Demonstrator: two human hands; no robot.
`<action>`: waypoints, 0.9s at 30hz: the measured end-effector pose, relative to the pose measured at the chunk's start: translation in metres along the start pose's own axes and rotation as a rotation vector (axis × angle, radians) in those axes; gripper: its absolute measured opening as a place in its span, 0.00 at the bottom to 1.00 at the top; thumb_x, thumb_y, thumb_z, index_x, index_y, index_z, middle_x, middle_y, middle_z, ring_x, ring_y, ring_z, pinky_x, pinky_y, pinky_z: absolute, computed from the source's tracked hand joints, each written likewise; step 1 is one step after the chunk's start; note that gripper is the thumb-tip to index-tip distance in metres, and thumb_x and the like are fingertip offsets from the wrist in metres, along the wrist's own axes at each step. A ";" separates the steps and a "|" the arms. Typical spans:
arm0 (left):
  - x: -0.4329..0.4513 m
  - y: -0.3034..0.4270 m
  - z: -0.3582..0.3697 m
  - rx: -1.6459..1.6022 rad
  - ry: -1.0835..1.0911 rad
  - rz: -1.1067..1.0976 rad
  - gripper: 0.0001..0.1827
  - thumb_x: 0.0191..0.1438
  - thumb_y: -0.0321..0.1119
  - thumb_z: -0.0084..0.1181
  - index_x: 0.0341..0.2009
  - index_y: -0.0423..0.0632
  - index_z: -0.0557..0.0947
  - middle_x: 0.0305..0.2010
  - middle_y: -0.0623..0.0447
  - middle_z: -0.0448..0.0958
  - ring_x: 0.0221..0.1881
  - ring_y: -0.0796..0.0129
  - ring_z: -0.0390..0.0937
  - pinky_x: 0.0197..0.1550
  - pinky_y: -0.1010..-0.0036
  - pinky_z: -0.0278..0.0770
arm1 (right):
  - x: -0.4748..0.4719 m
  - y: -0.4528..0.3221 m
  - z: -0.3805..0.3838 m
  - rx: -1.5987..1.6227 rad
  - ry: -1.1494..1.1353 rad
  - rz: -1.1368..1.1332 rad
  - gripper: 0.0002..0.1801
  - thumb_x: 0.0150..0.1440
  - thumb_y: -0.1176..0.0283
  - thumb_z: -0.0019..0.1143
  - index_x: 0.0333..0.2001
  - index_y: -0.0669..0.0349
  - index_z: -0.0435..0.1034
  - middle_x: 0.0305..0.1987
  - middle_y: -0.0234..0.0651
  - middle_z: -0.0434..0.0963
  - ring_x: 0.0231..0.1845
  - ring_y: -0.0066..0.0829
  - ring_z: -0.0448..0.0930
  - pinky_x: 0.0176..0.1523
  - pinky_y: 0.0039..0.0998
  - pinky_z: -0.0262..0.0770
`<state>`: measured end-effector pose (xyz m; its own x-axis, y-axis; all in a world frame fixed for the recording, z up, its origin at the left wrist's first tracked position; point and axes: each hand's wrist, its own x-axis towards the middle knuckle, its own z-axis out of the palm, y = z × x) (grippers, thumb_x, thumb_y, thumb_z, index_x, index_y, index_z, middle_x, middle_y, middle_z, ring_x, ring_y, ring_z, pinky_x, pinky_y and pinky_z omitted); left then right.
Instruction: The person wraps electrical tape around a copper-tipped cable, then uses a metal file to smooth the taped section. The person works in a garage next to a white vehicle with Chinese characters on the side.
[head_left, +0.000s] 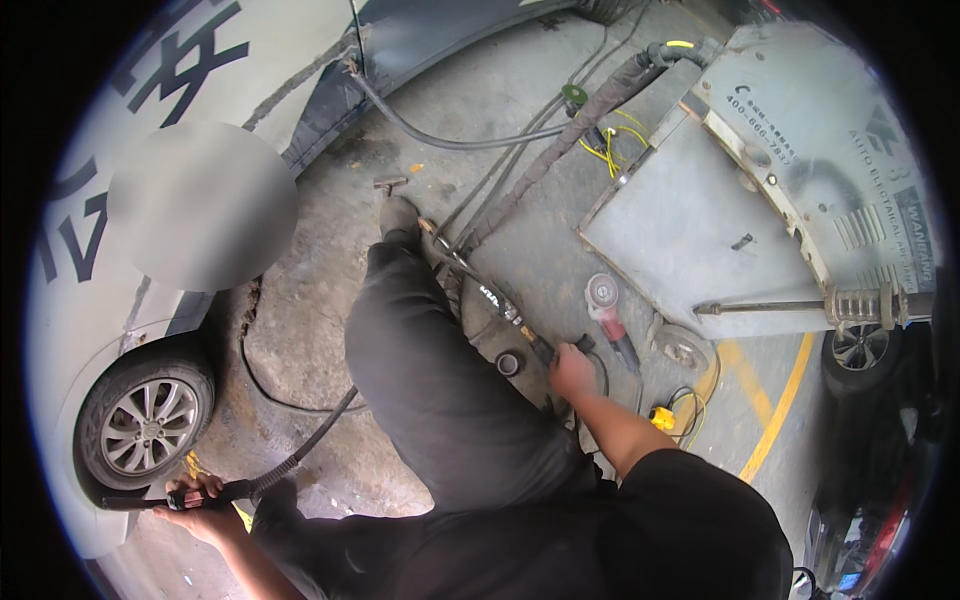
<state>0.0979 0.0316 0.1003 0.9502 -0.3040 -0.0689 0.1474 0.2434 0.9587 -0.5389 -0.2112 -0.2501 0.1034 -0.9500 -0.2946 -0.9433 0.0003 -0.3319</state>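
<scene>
At the lower left, my left hand (199, 502) is wrapped around a black welding-type gun (240, 490). The gun's dark nozzle points left, just below a car wheel (146, 427), and a ribbed black cable (304, 454) runs up from its rear. My right hand (575, 373) is closed on the black handle (540, 346) of a long metal rod tool, which looks like a slide hammer (491, 296). That tool lies slantwise beside my outstretched leg, its far end near my shoe (399, 217). A dark ring (508, 364) sits on the floor close to the handle.
A white car body (315, 97) spans the left, partly hidden by a blurred patch. A red angle grinder (613, 322) lies before a wheeled metal cabinet (675, 225). Hammer (390, 182), green-disc tool (575, 95), yellow plug (662, 418) and thick cables (536, 169) are on the concrete.
</scene>
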 end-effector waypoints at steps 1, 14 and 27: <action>0.000 0.001 0.002 0.020 -0.012 0.005 0.42 0.75 0.83 0.37 0.46 0.54 0.78 0.32 0.54 0.73 0.22 0.62 0.66 0.31 0.64 0.68 | 0.002 -0.004 -0.001 -0.019 -0.112 0.024 0.21 0.66 0.58 0.66 0.57 0.59 0.77 0.55 0.49 0.85 0.58 0.56 0.89 0.59 0.59 0.85; -0.007 -0.029 0.061 0.224 -0.050 -0.044 0.45 0.76 0.83 0.33 0.34 0.51 0.73 0.27 0.53 0.71 0.24 0.59 0.70 0.30 0.63 0.71 | -0.091 -0.019 0.052 0.008 -0.352 0.031 0.24 0.63 0.58 0.73 0.56 0.60 0.77 0.68 0.55 0.77 0.69 0.56 0.81 0.66 0.54 0.83; -0.023 -0.075 0.084 0.257 0.056 -0.122 0.41 0.78 0.79 0.39 0.27 0.55 0.69 0.19 0.59 0.60 0.19 0.66 0.63 0.26 0.68 0.66 | -0.086 0.065 0.151 -0.046 -0.648 -0.401 0.21 0.69 0.55 0.64 0.53 0.61 0.86 0.56 0.52 0.91 0.56 0.58 0.91 0.61 0.56 0.86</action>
<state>0.0420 -0.0568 0.0531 0.9445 -0.2633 -0.1963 0.1940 -0.0351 0.9804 -0.5617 -0.0825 -0.3818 0.5918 -0.5014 -0.6312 -0.8053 -0.3328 -0.4906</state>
